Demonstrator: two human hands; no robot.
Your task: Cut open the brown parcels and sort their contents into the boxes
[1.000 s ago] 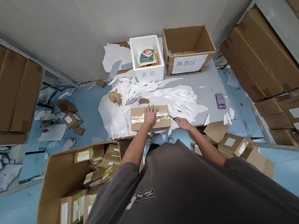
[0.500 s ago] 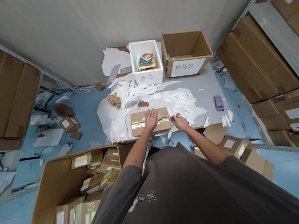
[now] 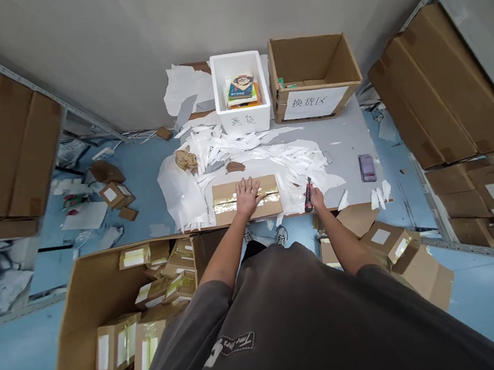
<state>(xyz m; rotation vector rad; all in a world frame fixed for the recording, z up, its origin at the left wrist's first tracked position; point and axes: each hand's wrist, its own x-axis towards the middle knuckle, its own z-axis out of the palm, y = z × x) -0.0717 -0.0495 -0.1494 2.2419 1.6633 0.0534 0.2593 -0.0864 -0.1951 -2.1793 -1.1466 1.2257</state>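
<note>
A flat cardboard box (image 3: 227, 207) with shiny tape along its top lies at the front of the table (image 3: 345, 135). My left hand (image 3: 247, 197) presses on top of the box, its fingers spread. To the right of the box, my right hand (image 3: 316, 196) grips a red and black utility knife (image 3: 308, 195). The knife points away from me and is apart from the box. White paper strips (image 3: 289, 158) are heaped just behind the box and my right hand.
At the table's back stand a white foam bin (image 3: 245, 120) with books and an open cardboard carton (image 3: 285, 110). A phone-like object (image 3: 367, 168) lies to the right. A big carton (image 3: 72, 329) of taped parcels stands at lower left, near other boxes (image 3: 381, 237) at lower right.
My right hand has moved right, taking the knife away from the box's right end. My left hand stays on the box. The view has shifted slightly.
</note>
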